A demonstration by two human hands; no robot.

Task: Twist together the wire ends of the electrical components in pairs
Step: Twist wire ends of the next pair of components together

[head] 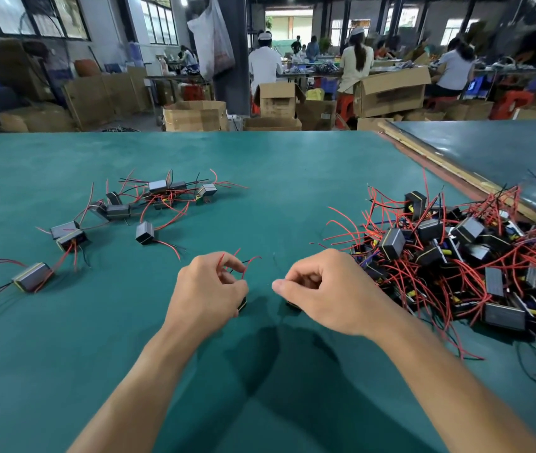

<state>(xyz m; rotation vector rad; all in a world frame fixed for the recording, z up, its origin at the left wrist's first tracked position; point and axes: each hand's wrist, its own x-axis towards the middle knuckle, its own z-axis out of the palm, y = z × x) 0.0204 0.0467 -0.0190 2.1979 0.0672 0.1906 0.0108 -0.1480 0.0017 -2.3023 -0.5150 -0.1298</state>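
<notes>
Matt green table cover [260,178]; glossy red plastic-coated wires [351,220]; brown cardboard boxes [194,116]

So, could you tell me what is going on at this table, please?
A person is working on small black components with red and black wires. The left hand pinches the wires of one component, whose corner shows under it; the right hand covers another. A big unsorted pile lies to the right, a looser group to the left.

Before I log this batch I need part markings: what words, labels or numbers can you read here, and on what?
None can be read.
Components in the right pile: yellow tags, no legible print.
Cardboard boxes: dark printed patches, too blurred.
Hanging plastic bag: reddish print, too blurred.
</notes>
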